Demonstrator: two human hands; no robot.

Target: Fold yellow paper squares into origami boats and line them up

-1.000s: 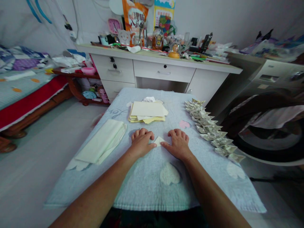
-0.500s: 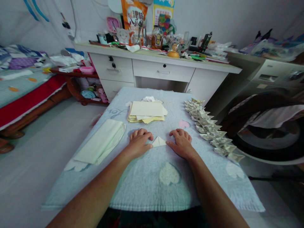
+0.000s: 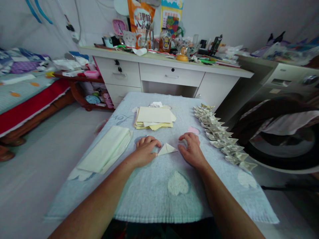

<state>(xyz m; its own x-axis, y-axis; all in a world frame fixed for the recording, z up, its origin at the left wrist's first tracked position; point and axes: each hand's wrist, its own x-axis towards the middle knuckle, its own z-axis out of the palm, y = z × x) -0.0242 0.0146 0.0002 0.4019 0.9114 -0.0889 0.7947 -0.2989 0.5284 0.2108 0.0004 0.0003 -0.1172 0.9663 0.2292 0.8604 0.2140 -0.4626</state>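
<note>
Between my hands, a small folded paper triangle lies on the pale blue cloth. My left hand rests at its left corner, fingers bent and apart, the thumb near or touching the tip. To the right, my right hand is slightly off the paper, thumb and fingers apart, holding nothing. Beyond them sits a stack of cream and yellow paper sheets. Folded paper boats stand in rows along the right side of the cloth.
A folded pale green cloth or paper lies on the left. Behind the table stands a white desk crowded with jars, a clock and bags. A washing machine with its door open is at the right, a bed at the left.
My right hand has lifted away from the paper triangle's right corner, moving slightly right. The left thumb has drawn back a little, and the triangle now sits slightly tilted.
</note>
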